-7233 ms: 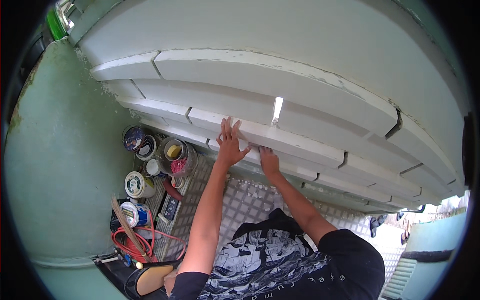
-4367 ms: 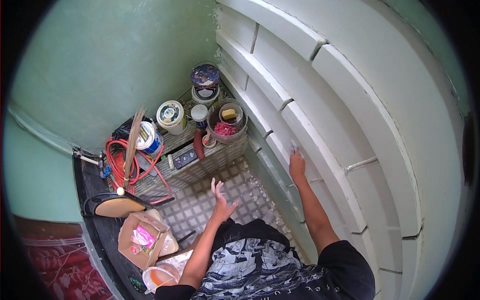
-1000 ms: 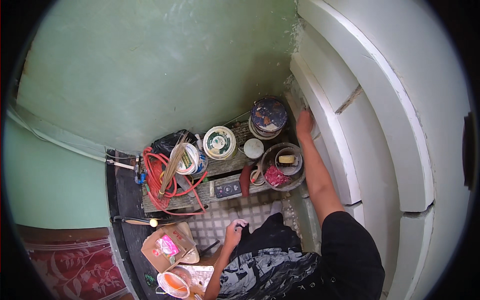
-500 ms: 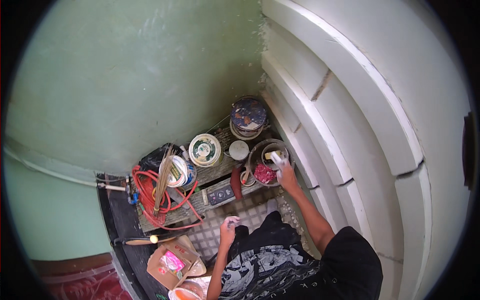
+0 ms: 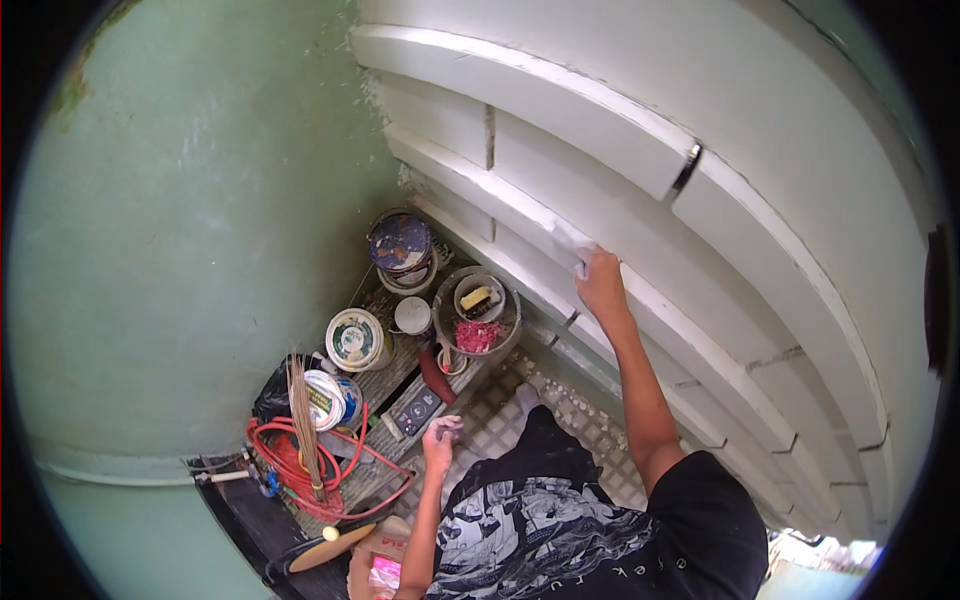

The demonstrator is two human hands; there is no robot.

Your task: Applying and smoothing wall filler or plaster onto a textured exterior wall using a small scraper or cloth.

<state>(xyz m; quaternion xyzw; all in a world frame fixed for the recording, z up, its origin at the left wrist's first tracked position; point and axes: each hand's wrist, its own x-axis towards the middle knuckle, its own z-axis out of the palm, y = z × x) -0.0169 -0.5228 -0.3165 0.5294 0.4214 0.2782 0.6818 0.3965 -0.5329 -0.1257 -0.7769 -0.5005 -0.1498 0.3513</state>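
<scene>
My right hand (image 5: 598, 278) is raised at the white stepped wall mouldings (image 5: 520, 205), its fingers closed on a whitish flat piece (image 5: 572, 240). Blur hides what kind of piece it is, though it appears to meet the moulding's face. Low in front of my body, my left hand (image 5: 440, 432) hovers with whitened, loosely bent fingers apart and nothing visible in them. Beyond it, on a wooden bench, a round grey basin (image 5: 510, 335) holds a small bowl (image 5: 460, 291) with a yellow-and-black block (image 5: 480, 299) in it, beside a red shredded heap (image 5: 478, 336).
Paint buckets (image 5: 358, 340) and a lidded, paint-stained pail (image 5: 400, 243) stand along the green wall (image 5: 220, 200). A red hose (image 5: 275, 450) and a bundle of thin sticks (image 5: 303, 420) lie at the bench's left end. Nearer me is a cardboard box (image 5: 362, 570).
My right hand has left the basin and risen to the mouldings with the whitish piece. The view has swung right. My left hand remains low before my body.
</scene>
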